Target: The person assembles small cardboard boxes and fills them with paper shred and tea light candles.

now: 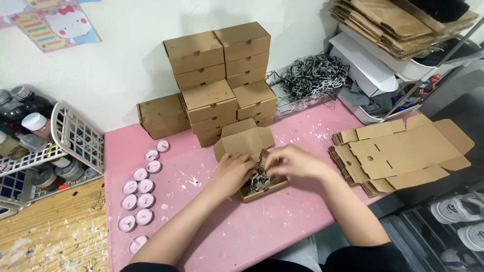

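Note:
An open brown cardboard box (245, 139) sits in the middle of the pink table (242, 231), its lid standing up at the back. Grey-black shredded paper filling (258, 180) lies inside it. My left hand (233, 171) and my right hand (291, 162) are both over the box, fingers curled into the shredded paper and pressing it in. The fingers hide most of the box's inside.
Closed brown boxes (217, 75) are stacked against the wall. Several pink tealight candles (138, 189) lie in rows at left. Flat box blanks (403, 151) lie at right. More shredded paper (312, 75) sits in a clear tray behind. A white wire basket (75, 136) with jars stands far left.

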